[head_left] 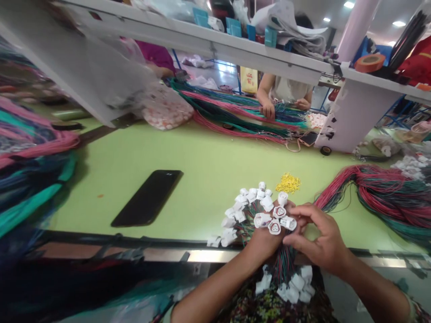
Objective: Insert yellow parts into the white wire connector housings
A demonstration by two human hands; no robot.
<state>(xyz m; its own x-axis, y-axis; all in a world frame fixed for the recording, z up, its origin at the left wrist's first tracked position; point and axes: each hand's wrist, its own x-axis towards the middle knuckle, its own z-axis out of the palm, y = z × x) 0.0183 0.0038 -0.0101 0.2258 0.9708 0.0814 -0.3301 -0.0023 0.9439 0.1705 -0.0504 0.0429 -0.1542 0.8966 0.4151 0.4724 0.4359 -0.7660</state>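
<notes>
My left hand point(266, 237) is closed around a bundle of thin wires point(284, 264), with several white connectors point(275, 226) standing up above the fist. Dark round holes show in the faces of some of them. My right hand point(318, 237) curls in from the right, thumb below and forefinger above one white connector point(288, 223) at the edge of the cluster; the exact contact is hard to see. More white connectors point(237, 208) on wires fan out on the table left of the fist, and others point(296, 287) hang below it over my lap. A small pile of yellow pieces point(288, 183) lies just beyond.
A black phone point(147, 197) lies on the green table point(208, 161). Red and green wire bundles point(384, 193) are at right, more point(30, 134) at left. A shelf point(208, 45) spans the table; beyond it a co-worker's hands point(268, 109) handle wires. Black tape point(325, 150) sits near the shelf's support.
</notes>
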